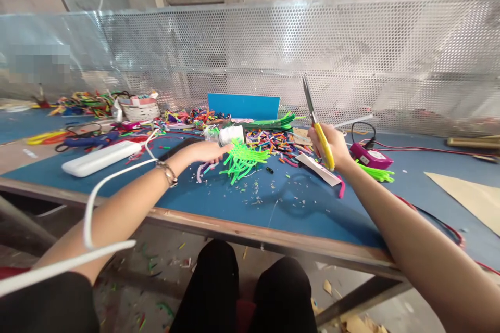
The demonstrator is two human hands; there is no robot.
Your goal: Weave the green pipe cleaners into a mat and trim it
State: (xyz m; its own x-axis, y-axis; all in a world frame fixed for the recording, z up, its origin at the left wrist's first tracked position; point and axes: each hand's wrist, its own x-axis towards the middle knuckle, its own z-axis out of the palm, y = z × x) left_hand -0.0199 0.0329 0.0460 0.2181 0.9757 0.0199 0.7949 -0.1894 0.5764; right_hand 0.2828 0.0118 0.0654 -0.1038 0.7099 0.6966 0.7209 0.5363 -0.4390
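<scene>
In my right hand (334,146) is a pair of yellow-handled scissors (310,104), its blades pointing up and away over the table. My left hand (213,151) reaches across the blue table top and closes on a bunch of bright green pipe cleaners (246,158), whose bent ends fan out to the right. Behind this bunch lies a white roll (231,136). Loose short pipe cleaner pieces (273,143) in many colours are heaped beyond both hands. Below my right hand lies a white paper strip (318,170), with a pink pipe cleaner (341,187) by its end.
A white power strip (102,158) with a thick cord lies at the left. Farther back are a white basket (140,109), a blue panel (244,105) and a perforated metal screen (265,47). At the right sit a magenta box (371,156) and tan cardboard (469,195).
</scene>
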